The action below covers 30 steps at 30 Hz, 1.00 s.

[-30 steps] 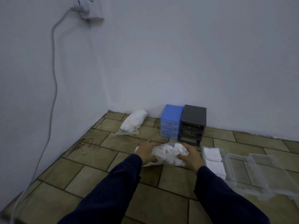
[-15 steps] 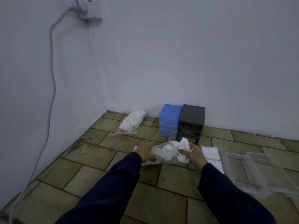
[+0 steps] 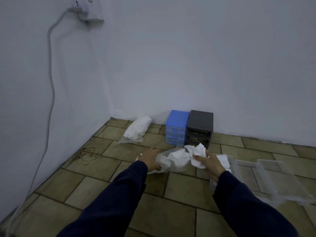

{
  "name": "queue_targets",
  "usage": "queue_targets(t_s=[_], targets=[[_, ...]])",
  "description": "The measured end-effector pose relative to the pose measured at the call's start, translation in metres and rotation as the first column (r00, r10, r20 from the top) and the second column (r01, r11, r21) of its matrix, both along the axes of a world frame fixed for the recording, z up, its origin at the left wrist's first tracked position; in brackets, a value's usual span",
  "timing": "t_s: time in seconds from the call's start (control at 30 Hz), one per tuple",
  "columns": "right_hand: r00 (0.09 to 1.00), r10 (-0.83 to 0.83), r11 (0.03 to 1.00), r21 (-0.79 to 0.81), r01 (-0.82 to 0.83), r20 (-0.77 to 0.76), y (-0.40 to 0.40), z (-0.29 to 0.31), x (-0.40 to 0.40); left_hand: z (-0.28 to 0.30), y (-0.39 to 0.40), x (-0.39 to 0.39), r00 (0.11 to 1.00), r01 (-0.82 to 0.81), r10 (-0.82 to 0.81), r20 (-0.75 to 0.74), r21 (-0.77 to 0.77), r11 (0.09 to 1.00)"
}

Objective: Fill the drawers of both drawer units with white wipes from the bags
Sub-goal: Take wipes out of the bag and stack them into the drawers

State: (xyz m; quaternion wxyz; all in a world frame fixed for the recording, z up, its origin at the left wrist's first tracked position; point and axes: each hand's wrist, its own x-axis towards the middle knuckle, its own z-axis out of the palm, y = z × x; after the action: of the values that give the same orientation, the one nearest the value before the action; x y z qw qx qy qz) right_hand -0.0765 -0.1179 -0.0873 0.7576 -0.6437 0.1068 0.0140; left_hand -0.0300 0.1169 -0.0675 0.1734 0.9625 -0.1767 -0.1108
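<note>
Fingers (image 3: 154,165) of left hand (image 3: 149,159) curled around the left end of a clear plastic bag (image 3: 168,162), clamped on it. Right hand (image 3: 209,164) pinches a crumpled bunch of white wipes (image 3: 196,152) at the bag's mouth, thumb on top, wipes partly out of the bag. Both sleeves dark navy.

Left to right across the tiled floor (image 3: 95,189):
- white cable (image 3: 51,86) runs down the left wall from a wall socket (image 3: 89,9) to the floor
- second bag of wipes (image 3: 137,129), full, lying in the corner near the wall, well apart from the hands
- blue drawer unit (image 3: 177,127), three drawers in place, pushed in
- dark grey drawer unit (image 3: 199,128) touching the blue one on its right, both against the back wall; its slots look open (drawers appear to be out, hard to confirm in the dim light)
- clear drawer (image 3: 230,161) just right of the right hand, flat white wipes inside, partly hidden by the hand
- two more clear drawers (image 3: 266,177) further right, side by side on the floor; contents not readable

Held bag sits low over the floor, directly in front of the two units.
</note>
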Motion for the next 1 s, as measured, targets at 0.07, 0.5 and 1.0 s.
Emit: queue_targets(t_s=[0.07, 0.5, 1.0], targets=[[1.0, -0.005, 1.0, 0.01, 0.005, 0.0, -0.002, 0.002, -0.001, -0.001, -0.001, -0.001, 1.0, -0.02, 0.02, 0.003, 0.05, 0.999], [0.996, 0.092, 0.995, 0.024, -0.092, 0.001, 0.006, 0.002, -0.006, 0.004, -0.035, -0.013, 0.999, 0.007, -0.015, -0.047, -0.171, 0.985], [0.994, 0.113, 0.988, 0.11, -0.11, -0.016, -0.009, 0.011, -0.023, -0.003, -0.068, -0.023, 0.991, -0.01, 0.017, 0.131, -0.052, 0.999]])
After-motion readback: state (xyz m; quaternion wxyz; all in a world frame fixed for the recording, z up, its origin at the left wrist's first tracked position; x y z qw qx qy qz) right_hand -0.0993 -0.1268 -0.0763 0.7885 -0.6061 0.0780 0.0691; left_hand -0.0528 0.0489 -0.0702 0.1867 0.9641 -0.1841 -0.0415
